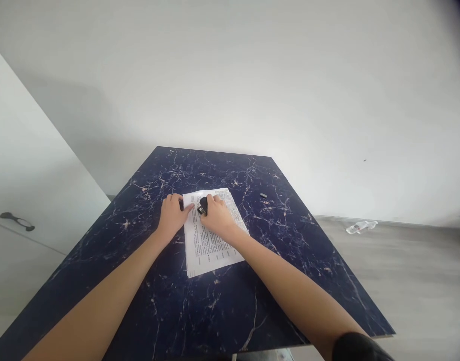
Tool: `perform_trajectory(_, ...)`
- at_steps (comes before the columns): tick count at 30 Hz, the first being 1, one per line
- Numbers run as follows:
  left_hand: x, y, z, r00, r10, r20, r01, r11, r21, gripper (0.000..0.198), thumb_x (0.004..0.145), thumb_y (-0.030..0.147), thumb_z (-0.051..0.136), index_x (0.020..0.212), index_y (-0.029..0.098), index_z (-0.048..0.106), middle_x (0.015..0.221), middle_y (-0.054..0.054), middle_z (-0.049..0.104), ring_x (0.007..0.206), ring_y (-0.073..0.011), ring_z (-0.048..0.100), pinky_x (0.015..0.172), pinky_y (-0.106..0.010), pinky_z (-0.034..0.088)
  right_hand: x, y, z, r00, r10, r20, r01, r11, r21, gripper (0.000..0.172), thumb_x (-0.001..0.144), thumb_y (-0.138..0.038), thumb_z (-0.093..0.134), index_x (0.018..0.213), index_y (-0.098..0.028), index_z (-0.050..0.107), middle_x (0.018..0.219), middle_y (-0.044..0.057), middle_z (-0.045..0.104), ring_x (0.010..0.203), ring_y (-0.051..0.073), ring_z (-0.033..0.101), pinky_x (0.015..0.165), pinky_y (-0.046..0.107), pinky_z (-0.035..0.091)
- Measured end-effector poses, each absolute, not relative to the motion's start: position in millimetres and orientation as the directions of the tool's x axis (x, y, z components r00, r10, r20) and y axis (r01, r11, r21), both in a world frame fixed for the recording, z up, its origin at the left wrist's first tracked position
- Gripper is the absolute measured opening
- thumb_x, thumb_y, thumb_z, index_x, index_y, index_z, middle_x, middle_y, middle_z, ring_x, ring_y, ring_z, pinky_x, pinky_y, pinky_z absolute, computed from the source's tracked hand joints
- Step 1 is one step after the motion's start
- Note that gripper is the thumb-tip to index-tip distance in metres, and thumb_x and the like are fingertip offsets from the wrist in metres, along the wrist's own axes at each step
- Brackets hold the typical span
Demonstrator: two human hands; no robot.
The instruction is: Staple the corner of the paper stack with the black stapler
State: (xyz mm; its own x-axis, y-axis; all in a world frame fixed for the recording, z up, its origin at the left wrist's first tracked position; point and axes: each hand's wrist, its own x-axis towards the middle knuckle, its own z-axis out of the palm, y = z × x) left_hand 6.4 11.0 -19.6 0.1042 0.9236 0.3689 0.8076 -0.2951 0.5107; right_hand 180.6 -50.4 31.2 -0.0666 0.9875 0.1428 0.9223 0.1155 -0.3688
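Note:
Printed sheets of paper (211, 253) lie in a stack on the dark blue marbled table (140, 281). At the left edge of the stack, my left hand (172, 215) pinches the paper, thumb on top and fingers at the side. My right hand (218, 216) rests over the upper part of the sheets, closed around a small black stapler (203, 203). Most of the stapler is hidden under my fingers; its visible end points left, toward my left thumb.
A small grey strip (263, 194), perhaps staples, lies on the table to the right of the paper. The table's far edge meets a white wall (222, 90). A clear plastic bottle (361, 227) lies on the floor at right. A white cabinet with a dark handle (17, 220) stands at left.

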Motion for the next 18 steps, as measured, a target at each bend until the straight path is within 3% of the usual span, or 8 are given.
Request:
perform_trajectory(6, 5.3, 10.8, -18.2, 0.052, 0.918, 0.392, 0.752, -0.294, 0.590, 0.021, 0.093, 0.041, 0.056, 0.099, 0.021, 0.053, 0.103, -0.012, 0.059, 0.101, -0.0306, 0.059, 0.096, -0.049, 0.047, 195.2, -70.1, 31.9, -0.055, 0.997, 0.051, 0.911, 0.071, -0.405, 0.033, 0.083, -0.011, 0.052, 0.115, -0.018, 0.046, 0.095, 0.012, 0.069, 0.082, 0.025, 0.063, 0.068, 0.032, 0.042)
perform_trajectory(12, 5.3, 12.3, -20.0, 0.058, 0.924, 0.377, 0.750, -0.290, 0.595, 0.024, 0.092, 0.043, 0.055, 0.099, 0.021, 0.055, 0.105, -0.013, 0.061, 0.100, -0.0301, 0.059, 0.094, -0.047, 0.047, 278.6, -130.6, 26.8, 0.167, 0.986, -0.011, 0.900, -0.157, -0.406, 0.035, 0.086, -0.013, 0.056, 0.121, -0.018, 0.049, 0.090, 0.012, 0.070, 0.071, 0.025, 0.066, 0.056, 0.030, 0.040)
perform_trajectory(15, 6.2, 12.0, -19.6, 0.063, 0.929, 0.365, 0.759, -0.282, 0.587, 0.026, 0.092, 0.045, 0.054, 0.098, 0.020, 0.057, 0.104, -0.014, 0.062, 0.100, -0.0305, 0.059, 0.094, -0.047, 0.047, 314.8, -150.3, 23.2, 0.277, 0.960, -0.033, 0.862, -0.263, -0.434, 0.040, 0.090, -0.018, 0.055, 0.130, -0.017, 0.048, 0.095, 0.015, 0.071, 0.069, 0.026, 0.066, 0.053, 0.031, 0.042)
perform_trajectory(18, 6.2, 9.0, -14.5, 0.062, 0.920, 0.386, 0.766, -0.291, 0.572, 0.024, 0.091, 0.045, 0.054, 0.094, 0.021, 0.057, 0.102, -0.013, 0.064, 0.098, -0.0299, 0.060, 0.092, -0.045, 0.047, 332.0, -154.6, 20.9, 0.296, 0.955, -0.002, 0.844, -0.263, -0.469, 0.046, 0.091, -0.028, 0.059, 0.134, -0.019, 0.049, 0.100, 0.016, 0.071, 0.075, 0.029, 0.068, 0.055, 0.034, 0.047)
